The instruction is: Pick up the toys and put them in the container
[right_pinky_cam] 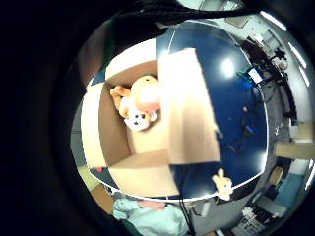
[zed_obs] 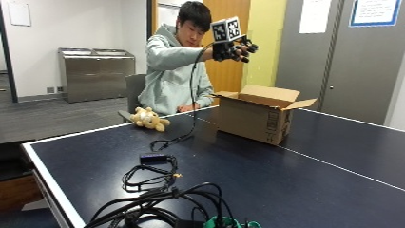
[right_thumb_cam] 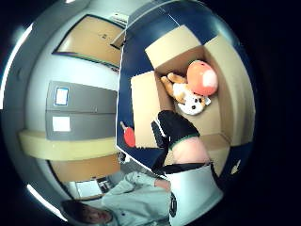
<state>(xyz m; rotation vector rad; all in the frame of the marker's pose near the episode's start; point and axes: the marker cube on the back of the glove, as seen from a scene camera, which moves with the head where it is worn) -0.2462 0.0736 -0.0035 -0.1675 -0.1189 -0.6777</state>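
Toys: 3 visible. 2 lie in the cardboard box (zed_obs: pixel 261 118); 1 yellow plush animal (zed_obs: pixel 149 118) is out on the table (zed_obs: pixel 303 175).
Toys in box: an orange-pink rounded toy (right_thumb_cam: pixel 203 77) lies against a white-and-tan plush dog (right_thumb_cam: pixel 190 102); they touch, resting on the box floor near 1 end wall.
Plush on table: lies beside the table edge nearest the seated person, well apart from the box. The little-finger palm view also shows it (right_pinky_cam: pixel 223 184) beside the white edge line.
Plush look: pale yellow, soft, limbs splayed, lying on its side or back; which, I cannot tell.
Box: plain brown carton, all 4 flaps folded outward, mouth up. Judgement: flaps left open so toys can be dropped straight in from above.
Right hand (zed_obs: pixel 232 49): gloved, raised high above the box mouth, holding nothing. Fingers look loosely curled and spread in the outside view.
Why held there: both palm views look down into the box, so the palm faces the opening. Judgement: this fits a release over the box, with the hand empty.
Left hand: bare, low behind the box near the table edge; barely visible, touching no toy that I can see.
Progress: judged partly done; the yellow plush is not yet in the box.
Other items: black cables (zed_obs: pixel 152 173) lie on the near table, apart from box and plush.
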